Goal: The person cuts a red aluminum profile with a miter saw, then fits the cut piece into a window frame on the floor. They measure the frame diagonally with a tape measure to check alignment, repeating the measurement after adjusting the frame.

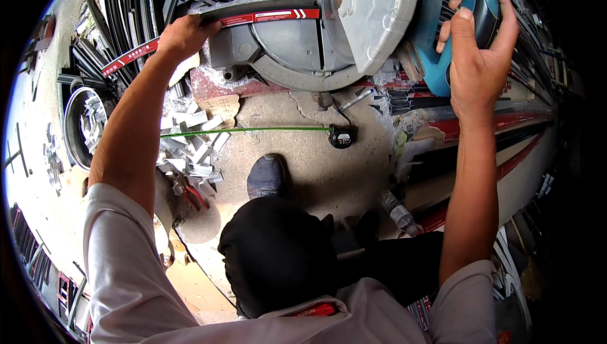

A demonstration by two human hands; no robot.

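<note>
My left hand (183, 37) is closed round a long dark metal profile (237, 10) with a red printed strip along its side. The profile lies across the grey base of a miter saw (288, 47), its right end by the blade slot. My right hand (479, 69) wraps round the teal handle (435, 66) of the saw, thumb on top and fingertips showing through the grip opening. Between my hands stands the pale blade guard (386, 18), right of the profile's end. The blade itself is hidden.
A tape measure (343, 137) lies on the floor, its green tape drawn out leftward. Metal offcuts (199, 151) are heaped near a round container (68, 130) and red-handled pliers (197, 196). A plastic bottle (399, 214) lies right of my legs. Black profiles (129, 12) stand upper left.
</note>
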